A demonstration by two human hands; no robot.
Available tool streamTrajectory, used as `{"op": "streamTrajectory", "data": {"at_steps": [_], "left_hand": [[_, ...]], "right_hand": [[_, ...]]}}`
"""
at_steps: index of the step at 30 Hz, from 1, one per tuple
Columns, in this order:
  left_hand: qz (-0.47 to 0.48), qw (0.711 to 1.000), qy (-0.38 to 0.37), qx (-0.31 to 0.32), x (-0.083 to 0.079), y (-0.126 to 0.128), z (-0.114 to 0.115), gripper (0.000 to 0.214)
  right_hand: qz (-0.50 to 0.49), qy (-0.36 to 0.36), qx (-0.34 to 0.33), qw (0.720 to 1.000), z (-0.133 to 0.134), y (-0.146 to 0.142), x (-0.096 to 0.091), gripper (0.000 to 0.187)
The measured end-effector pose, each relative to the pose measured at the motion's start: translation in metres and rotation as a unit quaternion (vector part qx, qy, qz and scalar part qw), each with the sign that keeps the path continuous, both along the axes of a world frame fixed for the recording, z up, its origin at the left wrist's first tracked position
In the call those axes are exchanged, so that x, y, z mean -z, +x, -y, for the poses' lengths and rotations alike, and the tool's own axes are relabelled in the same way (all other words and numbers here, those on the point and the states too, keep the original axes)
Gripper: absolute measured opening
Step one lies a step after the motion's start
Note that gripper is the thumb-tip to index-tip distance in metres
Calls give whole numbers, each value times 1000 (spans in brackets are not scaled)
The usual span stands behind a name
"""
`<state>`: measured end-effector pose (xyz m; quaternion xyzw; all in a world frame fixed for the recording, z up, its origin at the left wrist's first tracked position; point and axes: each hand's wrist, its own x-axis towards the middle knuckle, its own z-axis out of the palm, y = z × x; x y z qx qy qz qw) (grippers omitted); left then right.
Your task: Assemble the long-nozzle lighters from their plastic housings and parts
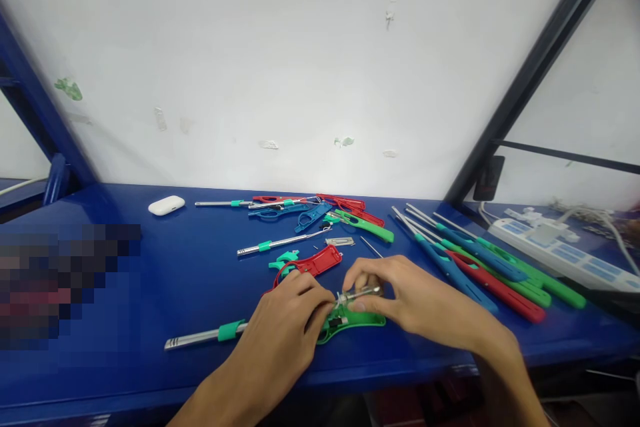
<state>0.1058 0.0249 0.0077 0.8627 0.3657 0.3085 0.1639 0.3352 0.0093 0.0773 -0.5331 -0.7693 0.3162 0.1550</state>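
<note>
Casing (369, 320), green and open-sided, lies on the counter (200, 300), probably light, stiff and slick, best steadied by its rim. Left hand (286, 321) covers its end, grip unclear; right hand (425, 300) pinches a clear tank (367, 291), likely brittle, just above the casing. Beyond the casing lies a red shell (323, 261).

Can't read any text, label, brand, number or sign on my head feed.
</note>
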Motion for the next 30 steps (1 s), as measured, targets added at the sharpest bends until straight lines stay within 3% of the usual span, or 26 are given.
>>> {"op": "streamTrajectory", "data": {"at_steps": [9, 30], "left_hand": [[0, 1000, -2, 4, 1, 1, -1, 20], [26, 1000, -13, 4, 1, -1, 4, 32]], "right_hand": [[-35, 29, -22, 999, -3, 0, 1, 7], [16, 37, -15, 999, -6, 5, 8, 15]]}}
